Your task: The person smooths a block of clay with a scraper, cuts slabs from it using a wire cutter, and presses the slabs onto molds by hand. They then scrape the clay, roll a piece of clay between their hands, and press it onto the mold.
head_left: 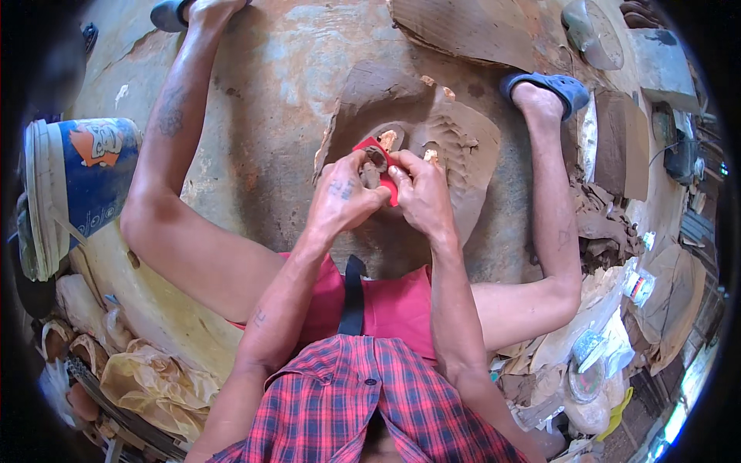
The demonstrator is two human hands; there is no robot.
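Observation:
Between my hands is a thin, flat red scraper (391, 164), with grey-brown clay smeared on its face. My left hand (340, 199) is closed on its left side, fingers and thumb pinching near the edge. On the other side my right hand (424, 191) grips it, thumb lying over the red surface. Behind and beneath them a large curved clay form (386, 92) rests on the ground, its right part marked with rows of finger dents (455, 143). Pale orange-brown chunks show beside my fingers. The clay directly under my hands is hidden.
My bare legs spread around the clay form. On the left stands a blue and white bucket (96, 174); crumpled yellowish plastic (158, 382) lies below it. A clay slab on a board (467, 31) lies at the far side. Clay blocks (610, 143) and loose scraps (606, 224) line the right.

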